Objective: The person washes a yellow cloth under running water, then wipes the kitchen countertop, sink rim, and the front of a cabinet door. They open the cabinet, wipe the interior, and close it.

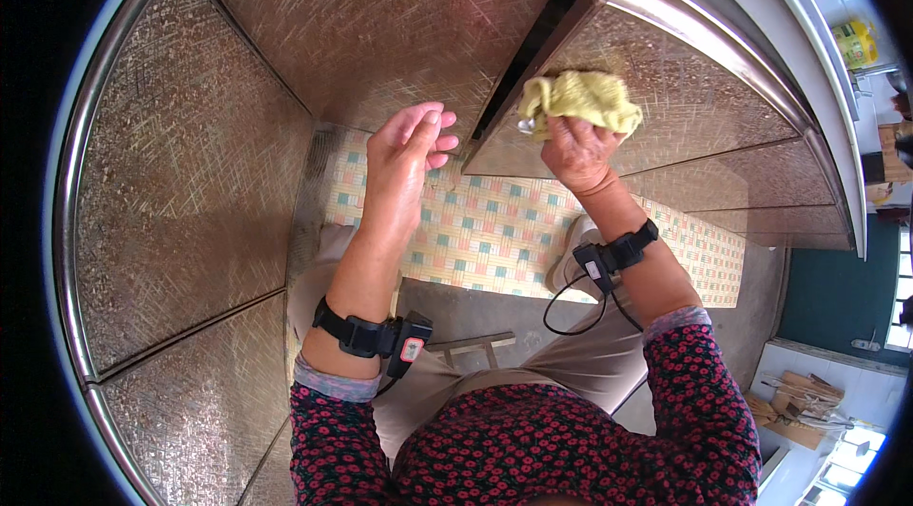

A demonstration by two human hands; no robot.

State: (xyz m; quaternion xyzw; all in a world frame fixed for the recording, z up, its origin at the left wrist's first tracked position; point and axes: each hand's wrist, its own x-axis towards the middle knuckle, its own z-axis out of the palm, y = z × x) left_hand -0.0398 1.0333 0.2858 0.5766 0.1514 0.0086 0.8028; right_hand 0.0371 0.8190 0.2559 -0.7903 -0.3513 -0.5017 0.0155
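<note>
A crumpled yellow-green cloth is under my right hand, whose fingers are partly hidden by it. The cloth lies against the brown textured cabinet door on the right, which stands slightly ajar beside a dark gap. My left hand is raised in front of the adjoining brown panel, fingers loosely curled and apart, with nothing in it. Both forearms wear black straps with small devices and cables.
A patterned mat covers part of the grey floor beneath the cabinets. A pale countertop edge curves along the right, with a yellow container beyond it. Flattened cardboard lies at lower right. Metal trim edges the left panels.
</note>
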